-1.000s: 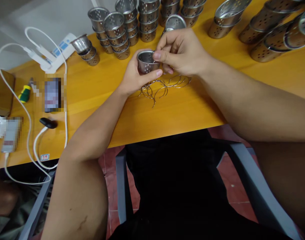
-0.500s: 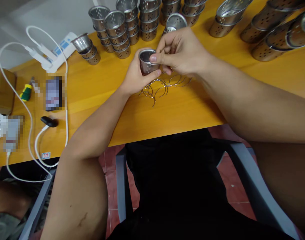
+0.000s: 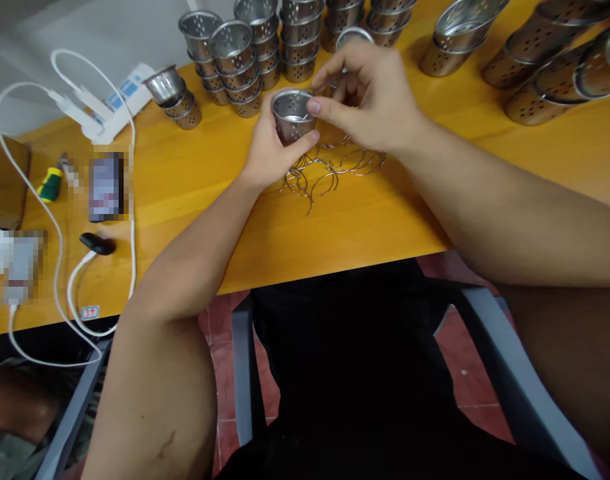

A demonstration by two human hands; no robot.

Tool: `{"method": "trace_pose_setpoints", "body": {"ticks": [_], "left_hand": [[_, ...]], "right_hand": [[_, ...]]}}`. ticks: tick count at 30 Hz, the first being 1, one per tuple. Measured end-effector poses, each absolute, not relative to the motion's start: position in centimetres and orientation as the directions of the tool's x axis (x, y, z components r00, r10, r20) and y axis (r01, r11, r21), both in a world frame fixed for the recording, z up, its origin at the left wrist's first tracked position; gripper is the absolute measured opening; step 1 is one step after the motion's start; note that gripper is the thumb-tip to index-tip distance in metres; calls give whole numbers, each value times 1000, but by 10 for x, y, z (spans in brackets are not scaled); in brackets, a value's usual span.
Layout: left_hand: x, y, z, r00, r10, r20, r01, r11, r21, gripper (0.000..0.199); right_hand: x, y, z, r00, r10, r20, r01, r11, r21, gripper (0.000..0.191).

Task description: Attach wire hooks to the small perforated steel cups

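A small perforated metal cup (image 3: 293, 127) sits in my left hand (image 3: 267, 152), its mouth tilted toward me. The left fingers wrap round its far side, and the thumb presses on the near side. My right hand (image 3: 367, 100) is at the cup's right rim, thumb tip and forefinger close together and the other fingers curled. Anything pinched there is too small or hidden to make out. Below both hands, several thin curved metal wires (image 3: 325, 175) lie in a loose tangle on the yellow wooden table (image 3: 265, 247).
Stacks of perforated cups (image 3: 239, 73) line the back, with more stacked cups (image 3: 539, 87) at the right. On the left are a power strip (image 3: 117, 107), white cables, a phone (image 3: 105, 187), a yellow-green screwdriver handle (image 3: 51, 185) and a cardboard box (image 3: 5, 180). A person's leg shows lower left.
The cup in my left hand has moved slightly left and up, showing more of its inside. My right thumb has drawn back from over the mouth to the rim, and the right hand has risen slightly.
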State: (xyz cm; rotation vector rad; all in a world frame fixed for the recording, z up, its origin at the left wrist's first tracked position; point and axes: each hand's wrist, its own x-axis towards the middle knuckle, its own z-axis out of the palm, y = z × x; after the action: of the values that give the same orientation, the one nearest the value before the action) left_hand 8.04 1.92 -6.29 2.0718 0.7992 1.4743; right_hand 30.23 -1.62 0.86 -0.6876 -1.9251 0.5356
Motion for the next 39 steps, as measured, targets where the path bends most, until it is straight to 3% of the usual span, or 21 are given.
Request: {"method": "trace_pose_setpoints", "body": {"ticks": [6,14,20,27,33,39], "left_hand": [[84,14,-55,175,718,673,167,-696,699,65],[84,8,-54,251,686,683,167,-726,667,70],[83,15,-61,271,620,737,124,-781,612,73],[84,11,-56,243,706,665,177,-706,685,73],[85,11,-57,286,677,678,172,-732,659,77],[85,6,-53,373,639,673,206,-764,611,84]], "right_hand": [[306,-24,13,-470,621,628,324,782,-532,29],[306,-22,3,-564,639,523,305,750,-587,32],[305,-24,9,-517,624,587,301,774,-557,31],[305,-23,6,-559,634,534,277,750,-600,25],[306,-31,15,-579,524,624,313,850,-423,26],[293,-50,32,-624,490,609,376,871,-316,21]]}}
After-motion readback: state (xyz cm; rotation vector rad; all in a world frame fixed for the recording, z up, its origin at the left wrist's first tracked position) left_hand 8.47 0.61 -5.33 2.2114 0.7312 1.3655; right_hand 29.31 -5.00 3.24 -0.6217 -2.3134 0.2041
